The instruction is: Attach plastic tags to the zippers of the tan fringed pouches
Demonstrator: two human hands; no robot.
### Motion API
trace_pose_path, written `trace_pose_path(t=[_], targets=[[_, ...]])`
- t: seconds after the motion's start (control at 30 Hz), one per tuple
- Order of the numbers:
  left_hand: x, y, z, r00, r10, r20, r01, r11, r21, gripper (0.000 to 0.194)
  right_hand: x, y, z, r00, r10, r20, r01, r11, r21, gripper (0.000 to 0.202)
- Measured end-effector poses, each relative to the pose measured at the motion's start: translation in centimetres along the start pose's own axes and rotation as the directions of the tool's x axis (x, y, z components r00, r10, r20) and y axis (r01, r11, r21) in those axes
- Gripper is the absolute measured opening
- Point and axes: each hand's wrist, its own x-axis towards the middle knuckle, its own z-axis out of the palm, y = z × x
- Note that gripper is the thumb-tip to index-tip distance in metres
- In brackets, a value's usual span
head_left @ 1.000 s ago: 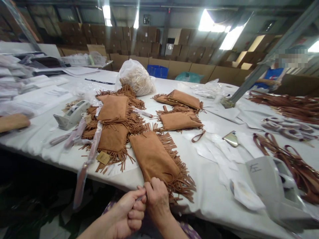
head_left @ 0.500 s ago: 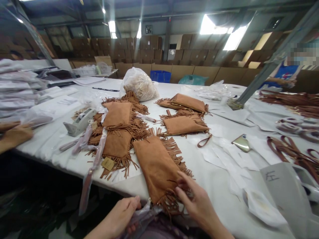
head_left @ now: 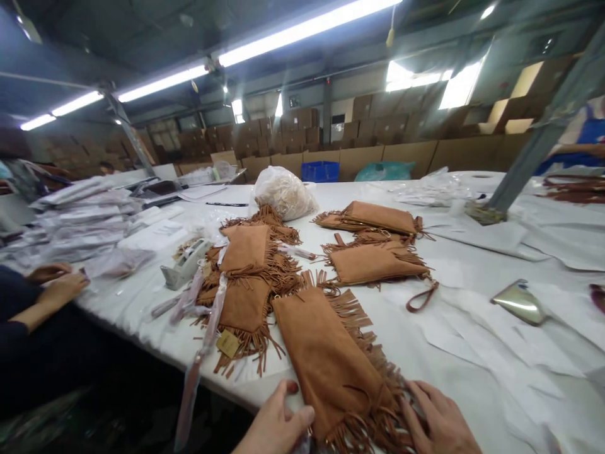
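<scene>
A tan suede fringed pouch (head_left: 331, 353) lies flat at the table's near edge. At its lower left corner, my left hand (head_left: 278, 419) has curled fingers, thumb and forefinger a little apart. Clear plastic shows under that thumb; what the lower fingers hold is hidden. Resting on the fringe at the pouch's right side, my right hand (head_left: 435, 416) is open, its fingers stretched out. To the left, a stack of similar pouches (head_left: 246, 249) bears a gold tag (head_left: 227, 343) and a plastic-wrapped strap (head_left: 191, 384) hanging over the edge.
More fringed pouches (head_left: 378, 261) lie behind, one with a wrist loop (head_left: 422, 297). A tape dispenser (head_left: 186, 265) stands left, a stuffed plastic bag (head_left: 283, 192) farther back. A metal post (head_left: 534, 145) rises at right. Another person's hands (head_left: 61, 287) are at far left.
The view has tilted up and swung left. My right hand has moved outward along the fringe with its fingers flatter. My left hand has come up beside the pouch's lower corner.
</scene>
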Motion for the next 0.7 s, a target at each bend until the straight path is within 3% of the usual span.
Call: trace_pose_path(t=[0.07, 0.17, 0.23, 0.33, 0.47, 0.57, 0.63, 0.7], targets=[[0.2, -0.1, -0.1, 1.000, 0.014, -0.005, -0.014, 1.000, 0.014, 0.062, 0.1, 0.1, 0.0, 1.000, -0.019, -0.018, 0.019, 1.000, -0.013, 0.033], [0.3, -0.4, 0.1, 0.994, 0.001, 0.108, 0.010, 0.995, -0.099, 0.075, 0.0, 0.2, -0.1, 0.997, -0.079, -0.013, 0.079, 0.997, -0.025, 0.032], [0.2, -0.5, 0.2, 0.990, -0.027, 0.135, 0.059, 0.969, -0.239, 0.071, 0.0, 0.2, -0.2, 0.995, -0.103, -0.003, 0.103, 0.994, -0.028, 0.032], [-0.7, -0.2, 0.0, 0.992, -0.115, 0.046, 0.124, 0.923, -0.363, 0.063, 0.1, -0.3, -0.5, 0.998, -0.060, 0.014, 0.060, 0.998, -0.029, 0.032], [-2.9, 1.1, -0.7, 0.980, -0.197, 0.011, 0.194, 0.953, -0.231, 0.054, 0.3, -1.4, -1.0, 0.996, 0.023, 0.087, -0.021, 0.999, -0.026, 0.033], [-4.0, 1.3, -1.3, 0.981, -0.184, 0.068, 0.191, 0.973, -0.129, 0.055, 0.5, -2.1, -1.2, 0.990, 0.045, 0.133, -0.042, 0.999, -0.025, 0.032], [-4.3, 1.0, -1.6, 0.970, -0.213, 0.114, 0.232, 0.953, -0.196, 0.058, 0.6, -2.2, -1.3, 0.988, 0.048, 0.148, -0.045, 0.999, -0.024, 0.031], [-4.3, 0.4, -1.8, 0.933, -0.285, 0.221, 0.347, 0.878, -0.331, 0.059, 0.5, -2.1, -1.2, 0.987, 0.056, 0.149, -0.054, 0.998, -0.020, 0.030]])
